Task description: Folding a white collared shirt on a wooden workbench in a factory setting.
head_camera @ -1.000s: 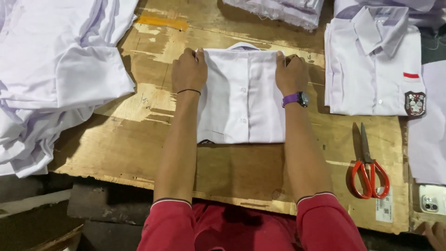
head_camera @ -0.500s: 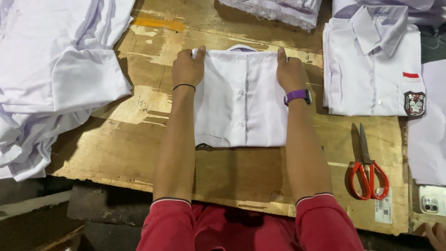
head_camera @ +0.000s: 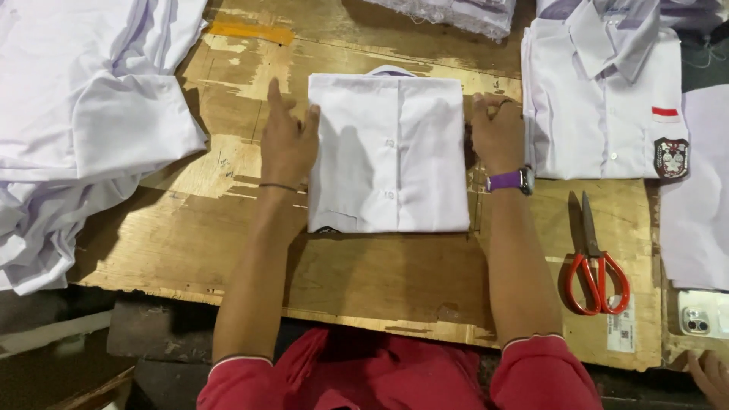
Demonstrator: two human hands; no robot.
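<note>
Seen from above, a person's left hand [head_camera: 287,143] lies flat and open on a wooden worktop [head_camera: 228,250], fingers spread, its thumb side pressed against the left edge of a folded white shirt [head_camera: 389,156]. The right hand [head_camera: 497,133], with a purple wristband [head_camera: 507,181] below it, rests against the shirt's right edge with fingers loosely curled and nothing held in it. The two hands bracket the shirt, seemingly to square its sides and keep the fold neat. The shirt lies front up at the middle of the worktop, button strip running down its centre, collar just peeking over the top edge; its sleeves appear tucked underneath and cannot be seen. Right of the shirt, just past the right hand, lies another folded white shirt [head_camera: 604,106] with a red and white patch and a dark crest on its pocket side, likely already finished. Below that one, red-handled scissors [head_camera: 596,266] rest closed on the worktop, and a white phone [head_camera: 702,313] sits at the frame's right edge, partly cut off. Left of the central shirt, a loose heap of white garments [head_camera: 83,129] spills over the worktop edge. Beyond the shirt, more folded cloth [head_camera: 456,11] is cropped by the top of the frame. The person's red sleeves [head_camera: 531,376] show at the bottom. Fingertips in the bottom right corner cannot be placed.
</note>
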